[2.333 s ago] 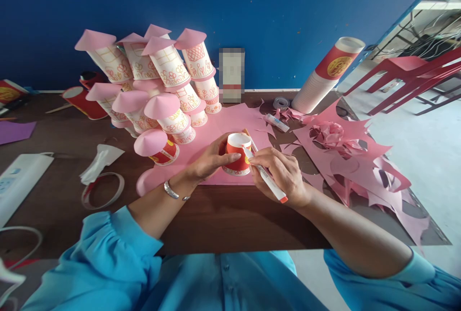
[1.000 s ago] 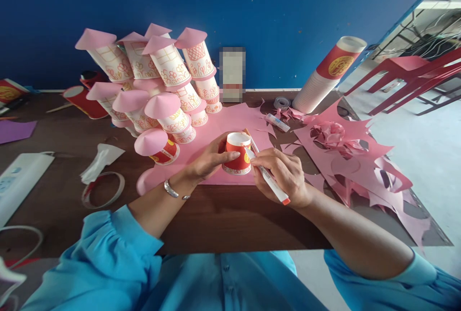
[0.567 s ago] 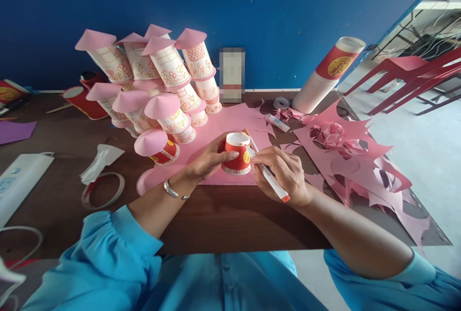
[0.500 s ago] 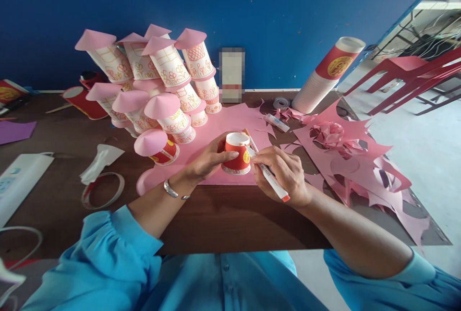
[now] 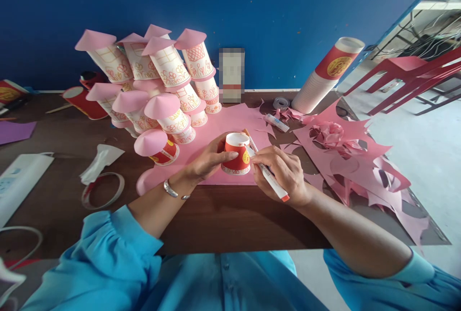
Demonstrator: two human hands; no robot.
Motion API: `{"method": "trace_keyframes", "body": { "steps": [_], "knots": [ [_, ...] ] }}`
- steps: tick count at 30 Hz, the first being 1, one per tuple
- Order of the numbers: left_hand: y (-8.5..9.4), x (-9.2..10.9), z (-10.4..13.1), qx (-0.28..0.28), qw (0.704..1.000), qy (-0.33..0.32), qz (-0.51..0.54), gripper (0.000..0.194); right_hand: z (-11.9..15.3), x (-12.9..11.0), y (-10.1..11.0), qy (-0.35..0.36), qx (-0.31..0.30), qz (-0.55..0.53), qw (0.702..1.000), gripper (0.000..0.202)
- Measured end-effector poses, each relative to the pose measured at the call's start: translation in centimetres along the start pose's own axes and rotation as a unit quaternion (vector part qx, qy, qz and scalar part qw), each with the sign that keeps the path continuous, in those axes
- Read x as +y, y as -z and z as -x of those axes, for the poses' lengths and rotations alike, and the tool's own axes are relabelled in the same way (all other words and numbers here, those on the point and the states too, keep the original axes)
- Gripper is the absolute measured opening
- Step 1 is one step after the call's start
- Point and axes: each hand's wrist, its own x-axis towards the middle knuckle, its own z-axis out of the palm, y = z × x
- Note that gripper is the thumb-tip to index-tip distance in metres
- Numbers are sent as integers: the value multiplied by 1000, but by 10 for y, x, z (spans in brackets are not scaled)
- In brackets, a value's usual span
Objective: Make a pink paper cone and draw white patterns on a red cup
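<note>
Near the middle, a red paper cup with a yellow emblem and a white rim is gripped in my left hand, thumb across its front. My right hand holds a white marker with an orange end pointing down toward me; its tip is at the cup's upper right side. Behind the cup lies a pink sheet. Several decorated paper-cup towers with pink cone roofs stand to the left. The closest is a red cup with a pink cone.
On the right are a tall stack of cups, cut pink paper scraps, a glue stick and a grey tape roll. Tape, a white power strip and purple paper lie left.
</note>
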Motion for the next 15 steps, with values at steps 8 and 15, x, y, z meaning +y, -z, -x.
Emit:
{"method": "trace_keyframes", "body": {
  "steps": [8,15],
  "knots": [
    [3,-3,0,-1,1000,-2,-7,62,1,1,-2,-1,-1,7,1000,20],
    [1,-1,0,5,1000,-3,-13,59,3,1,-2,-10,-5,9,1000,22]
  ]
}}
